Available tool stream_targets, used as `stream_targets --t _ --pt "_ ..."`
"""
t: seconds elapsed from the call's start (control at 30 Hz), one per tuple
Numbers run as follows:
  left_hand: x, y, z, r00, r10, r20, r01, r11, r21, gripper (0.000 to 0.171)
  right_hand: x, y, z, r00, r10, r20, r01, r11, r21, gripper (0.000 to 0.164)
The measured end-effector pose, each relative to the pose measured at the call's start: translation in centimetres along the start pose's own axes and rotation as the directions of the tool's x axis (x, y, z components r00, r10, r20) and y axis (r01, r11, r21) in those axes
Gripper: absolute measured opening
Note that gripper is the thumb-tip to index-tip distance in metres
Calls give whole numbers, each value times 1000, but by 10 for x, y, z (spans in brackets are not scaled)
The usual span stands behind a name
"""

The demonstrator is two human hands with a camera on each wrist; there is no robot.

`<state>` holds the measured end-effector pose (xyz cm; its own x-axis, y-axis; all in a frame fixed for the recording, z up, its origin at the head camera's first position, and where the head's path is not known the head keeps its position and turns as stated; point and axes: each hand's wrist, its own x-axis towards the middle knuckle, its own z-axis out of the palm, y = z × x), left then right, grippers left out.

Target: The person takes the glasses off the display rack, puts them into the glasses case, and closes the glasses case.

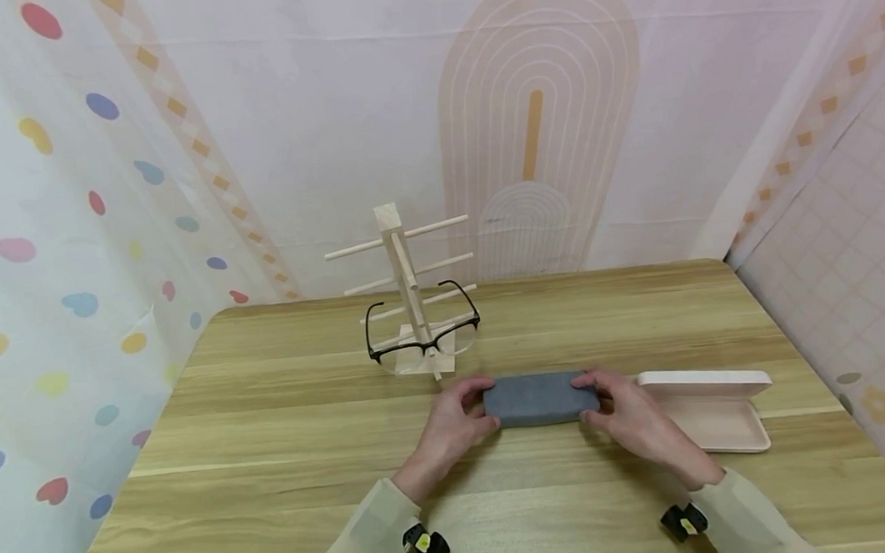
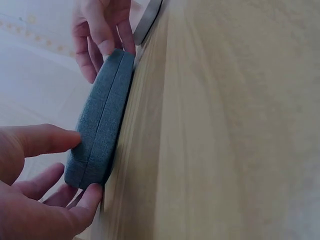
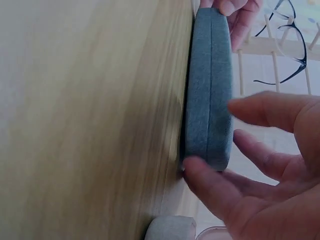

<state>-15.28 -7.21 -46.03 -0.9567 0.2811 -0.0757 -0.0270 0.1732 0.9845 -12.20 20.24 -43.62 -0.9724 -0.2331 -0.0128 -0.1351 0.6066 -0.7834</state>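
A closed blue-grey fabric glasses case (image 1: 541, 399) lies lengthwise on the table, a seam running along its side in both wrist views. My left hand (image 1: 453, 422) grips its left end, with fingers and thumb bent about the edge. At the other end, my right hand (image 1: 633, 417) holds the case between thumb and fingers. In the right wrist view, fingertips (image 3: 197, 167) of that hand touch the lower corner of the case (image 3: 209, 90). Whatever the case contains is hidden.
Behind the case stands a wooden display rack (image 1: 405, 270) with several pegs, black-framed glasses (image 1: 427, 346) hanging low on it. An open pale pink case (image 1: 713, 421) sits just right of my right hand. Patterned curtains (image 1: 315, 133) border the wooden table (image 1: 286, 452).
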Motion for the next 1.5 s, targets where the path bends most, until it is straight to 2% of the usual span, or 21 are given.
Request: stream_targets --t 0.27,0.47,0.6,0.7,0.93,1.13,1.5 --pt "-9 1 5 999 30 -14 -30 1000 -10 61 -11 0 -1 999 -41 22 40 997 71 47" --pt "-21 8 7 996 38 -78 -37 999 19 61 -18 -7 -2 992 -101 -73 105 993 53 40" --pt "-30 12 5 989 56 -140 -61 998 -33 56 -18 -11 -1 979 -135 -152 148 986 74 34" --pt "-35 14 2 978 80 -195 -93 994 -61 48 -17 -14 0 964 -168 -208 182 982 50 30" --pt "-51 20 -7 951 103 -292 -140 985 -106 39 -15 -24 3 942 -182 -282 195 981 20 24" --pt "-64 25 -20 936 110 -335 -142 987 -70 31 -12 -36 5 924 -190 -331 210 977 28 21" --pt "-79 31 -51 900 123 -417 -145 989 -19 27 1 -54 12 912 -238 -333 264 964 37 22"
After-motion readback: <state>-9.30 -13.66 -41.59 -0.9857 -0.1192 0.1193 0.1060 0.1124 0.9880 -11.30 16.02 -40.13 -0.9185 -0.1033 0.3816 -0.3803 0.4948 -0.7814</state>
